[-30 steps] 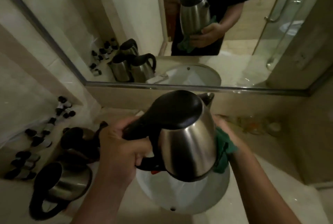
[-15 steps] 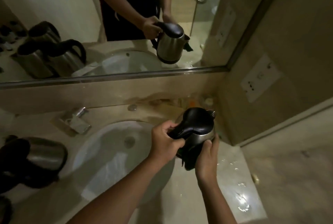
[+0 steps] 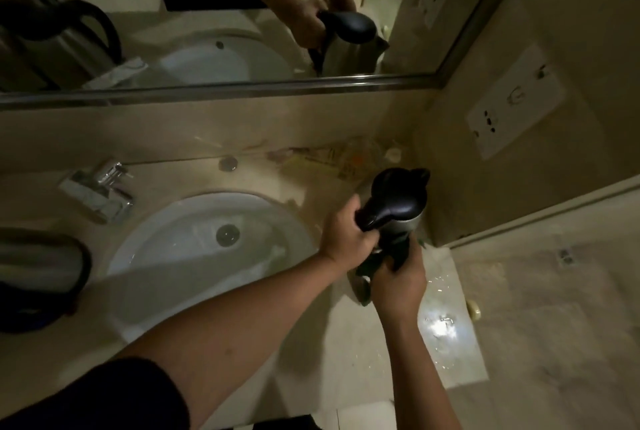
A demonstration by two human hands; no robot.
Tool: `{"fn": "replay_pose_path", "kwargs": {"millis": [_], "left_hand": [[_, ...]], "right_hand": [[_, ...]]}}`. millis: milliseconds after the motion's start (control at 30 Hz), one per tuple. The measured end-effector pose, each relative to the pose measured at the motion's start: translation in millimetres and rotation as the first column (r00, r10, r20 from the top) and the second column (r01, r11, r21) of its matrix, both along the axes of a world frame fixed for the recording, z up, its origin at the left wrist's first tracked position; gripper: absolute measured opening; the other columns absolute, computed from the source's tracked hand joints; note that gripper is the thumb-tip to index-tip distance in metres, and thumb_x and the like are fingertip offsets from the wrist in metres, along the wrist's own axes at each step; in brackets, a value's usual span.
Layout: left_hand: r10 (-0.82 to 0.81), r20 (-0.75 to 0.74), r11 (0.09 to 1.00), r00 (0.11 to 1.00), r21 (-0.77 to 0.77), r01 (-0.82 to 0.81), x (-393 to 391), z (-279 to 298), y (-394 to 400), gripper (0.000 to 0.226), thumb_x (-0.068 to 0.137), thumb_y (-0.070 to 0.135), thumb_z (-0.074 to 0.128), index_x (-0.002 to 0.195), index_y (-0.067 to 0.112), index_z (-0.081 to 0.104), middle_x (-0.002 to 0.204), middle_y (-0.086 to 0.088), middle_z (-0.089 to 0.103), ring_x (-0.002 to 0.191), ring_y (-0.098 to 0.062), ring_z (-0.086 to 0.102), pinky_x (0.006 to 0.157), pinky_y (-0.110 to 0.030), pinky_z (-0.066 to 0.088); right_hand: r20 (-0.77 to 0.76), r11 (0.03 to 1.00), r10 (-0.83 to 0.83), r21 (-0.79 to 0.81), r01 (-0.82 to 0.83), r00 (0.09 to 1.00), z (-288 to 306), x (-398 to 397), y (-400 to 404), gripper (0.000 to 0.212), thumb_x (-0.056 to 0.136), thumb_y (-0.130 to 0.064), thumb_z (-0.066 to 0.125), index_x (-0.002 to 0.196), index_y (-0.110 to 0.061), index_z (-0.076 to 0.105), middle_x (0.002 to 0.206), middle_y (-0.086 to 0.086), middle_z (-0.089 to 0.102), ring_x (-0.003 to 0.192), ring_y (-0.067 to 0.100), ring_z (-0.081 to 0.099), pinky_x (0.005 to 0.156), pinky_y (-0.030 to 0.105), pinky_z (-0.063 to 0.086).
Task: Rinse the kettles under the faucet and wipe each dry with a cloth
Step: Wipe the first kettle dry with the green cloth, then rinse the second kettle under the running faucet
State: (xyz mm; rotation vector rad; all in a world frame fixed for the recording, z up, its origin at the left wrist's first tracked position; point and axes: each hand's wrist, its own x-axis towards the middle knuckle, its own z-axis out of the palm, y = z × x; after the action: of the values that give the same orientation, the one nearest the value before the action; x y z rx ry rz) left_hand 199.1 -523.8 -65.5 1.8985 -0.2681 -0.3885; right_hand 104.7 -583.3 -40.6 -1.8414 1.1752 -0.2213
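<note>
Kettle (image 3: 398,202) in hand, low over the counter (image 3: 311,343) to the right of the sink (image 3: 194,256) — the step looks like either the last of the wiping or setting it down in the corner by the wall. To do it well, I judge the left hand (image 3: 348,234) should keep its firm hold on the black handle and keep the body upright, while the right hand (image 3: 398,282) draws the dark cloth (image 3: 401,251) round the lower steel side and under the base, where drops tend to collect. The counter right of the sink looks wet in patches, so putting the kettle there could wet a dried base again; a drier spot would likely serve better.

The left hand's fingers are curled tight round the handle, with the lid and spout pointing away from the sink toward the wall. The right hand is closed on the cloth just below and nearer the person than the kettle; whether the cloth touches the steel is hard to tell, since the hand and handle hide that part.

A second kettle (image 3: 38,273) sits left of the sink, the faucet (image 3: 100,190) stands behind the sink's left rim, and no water appears to be running from it
</note>
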Motion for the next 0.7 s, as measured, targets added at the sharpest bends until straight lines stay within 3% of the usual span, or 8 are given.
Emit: {"fn": "replay_pose_path", "kwargs": {"millis": [100, 167, 267, 367, 433, 500, 567, 700], "left_hand": [[-0.160, -0.120, 0.983, 0.980, 0.074, 0.169, 13, 6, -19, 0.034, 0.078, 0.015, 0.070, 0.104, 0.023, 0.050, 0.095, -0.003, 0.066, 0.089, -0.022, 0.065, 0.071, -0.031, 0.049], [-0.256, -0.198, 0.958, 0.946, 0.081, 0.276, 17, 16, -21, 0.040, 0.081, 0.022, 0.071, 0.114, 0.025, 0.048, 0.109, -0.004, 0.064, 0.102, -0.025, 0.065, 0.081, -0.038, 0.054], [-0.270, -0.277, 0.952, 0.922, 0.067, 0.299, 9, 32, 17, 0.047, 0.084, 0.038, 0.070, 0.124, 0.025, 0.049, 0.113, 0.002, 0.062, 0.105, -0.022, 0.062, 0.083, -0.037, 0.053], [-0.172, -0.358, 0.985, 0.918, -0.051, 0.165, -14, 42, 103, 0.053, 0.086, 0.043, 0.068, 0.135, 0.029, 0.052, 0.124, 0.009, 0.063, 0.109, -0.011, 0.063, 0.085, -0.029, 0.051], [-0.024, -0.331, 0.993, 0.943, -0.114, -0.015, -35, 49, 169, 0.041, 0.079, 0.043, 0.070, 0.117, 0.028, 0.064, 0.110, 0.014, 0.071, 0.103, -0.008, 0.067, 0.091, -0.034, 0.053], [0.198, -0.320, 0.956, 0.926, -0.145, -0.255, -51, 56, 233, 0.022, 0.074, 0.032, 0.073, 0.095, 0.023, 0.071, 0.099, 0.009, 0.073, 0.095, -0.013, 0.070, 0.091, -0.039, 0.053], [0.368, -0.300, 0.905, 0.880, -0.099, -0.413, -58, 64, 288, 0.018, 0.072, 0.027, 0.071, 0.090, 0.025, 0.070, 0.093, 0.007, 0.073, 0.089, -0.020, 0.071, 0.087, -0.042, 0.055], [0.663, -0.085, 0.748, 0.744, 0.057, -0.661, -55, 82, 380, 0.021, 0.078, 0.018, 0.068, 0.098, 0.022, 0.065, 0.087, 0.012, 0.070, 0.081, -0.004, 0.064, 0.078, -0.031, 0.051]], "right_hand": [[-0.124, 0.999, -0.003, 0.038, 0.008, 0.992, -4, -5, 3, 0.056, 0.094, 0.003, 0.051, 0.147, -0.016, 0.052, 0.131, 0.009, 0.067, 0.119, 0.030, 0.063, 0.098, 0.038, 0.052], [-0.225, 0.997, 0.042, 0.074, -0.026, 0.973, -3, -9, 5, 0.051, 0.094, 0.002, 0.053, 0.142, -0.015, 0.056, 0.131, 0.011, 0.067, 0.116, 0.030, 0.063, 0.103, 0.046, 0.054], [-0.347, 0.988, 0.088, 0.153, -0.036, 0.934, 7, -13, 9, 0.045, 0.097, -0.007, 0.057, 0.142, -0.012, 0.055, 0.129, 0.014, 0.064, 0.108, 0.029, 0.061, 0.099, 0.045, 0.056], [-0.345, 0.982, 0.151, 0.159, -0.101, 0.926, 30, -15, 24, 0.037, 0.096, -0.025, 0.062, 0.132, -0.015, 0.059, 0.112, 0.012, 0.062, 0.105, 0.032, 0.061, 0.096, 0.051, 0.056], [-0.259, 0.968, 0.246, 0.120, -0.222, 0.934, 51, -13, 49, 0.027, 0.094, -0.034, 0.061, 0.117, -0.021, 0.062, 0.104, 0.005, 0.062, 0.100, 0.028, 0.062, 0.086, 0.042, 0.054], [-0.138, 0.919, 0.391, 0.107, -0.379, 0.910, 68, -7, 85, 0.023, 0.095, -0.032, 0.061, 0.113, -0.018, 0.065, 0.109, -0.001, 0.066, 0.101, 0.021, 0.063, 0.079, 0.031, 0.048], [-0.016, 0.854, 0.497, 0.189, -0.485, 0.868, 84, 3, 132, 0.023, 0.098, -0.024, 0.063, 0.120, -0.018, 0.070, 0.115, -0.005, 0.072, 0.105, 0.015, 0.067, 0.083, 0.030, 0.052], [0.180, 0.693, 0.525, 0.477, -0.541, 0.832, 104, 18, 217, 0.018, 0.099, -0.015, 0.064, 0.113, -0.020, 0.075, 0.109, 0.001, 0.077, 0.104, 0.020, 0.075, 0.092, 0.038, 0.057]]}}
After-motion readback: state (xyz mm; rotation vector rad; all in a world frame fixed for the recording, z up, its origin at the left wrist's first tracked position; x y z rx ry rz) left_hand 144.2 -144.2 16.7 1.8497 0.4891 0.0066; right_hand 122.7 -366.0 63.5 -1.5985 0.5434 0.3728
